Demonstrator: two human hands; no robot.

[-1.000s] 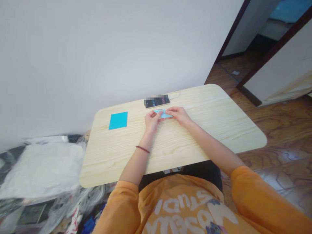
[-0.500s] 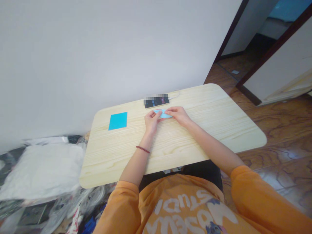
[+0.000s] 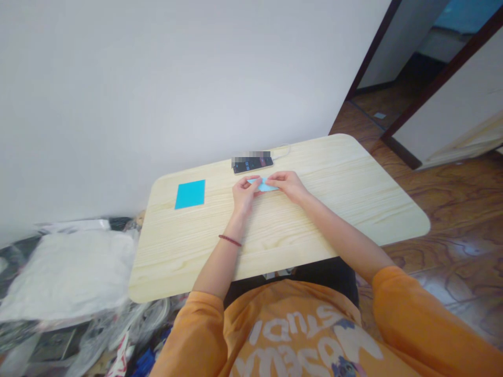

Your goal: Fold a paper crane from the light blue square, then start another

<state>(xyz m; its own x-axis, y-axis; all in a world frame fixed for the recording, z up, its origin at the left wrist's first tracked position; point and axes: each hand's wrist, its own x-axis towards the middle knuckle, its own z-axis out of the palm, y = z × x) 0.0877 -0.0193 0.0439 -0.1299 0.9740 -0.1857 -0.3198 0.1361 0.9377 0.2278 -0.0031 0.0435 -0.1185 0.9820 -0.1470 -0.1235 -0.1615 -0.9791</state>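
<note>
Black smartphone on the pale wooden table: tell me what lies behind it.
A thin white cable curves from the black smartphone along the pale wooden table; the surface under it is hidden.

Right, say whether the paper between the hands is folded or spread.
Folded: the pale blue paper between the left hand and right hand forms a narrow creased shape, unlike the flat sheet.

left hand (image 3: pixel 245 195), right hand (image 3: pixel 286 187), pinching folded blue paper (image 3: pixel 268 185)

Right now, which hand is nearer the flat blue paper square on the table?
Left. The left hand is to the right of the blue square, and the right hand is farther right, past the folded blue paper that both hands pinch.
</note>
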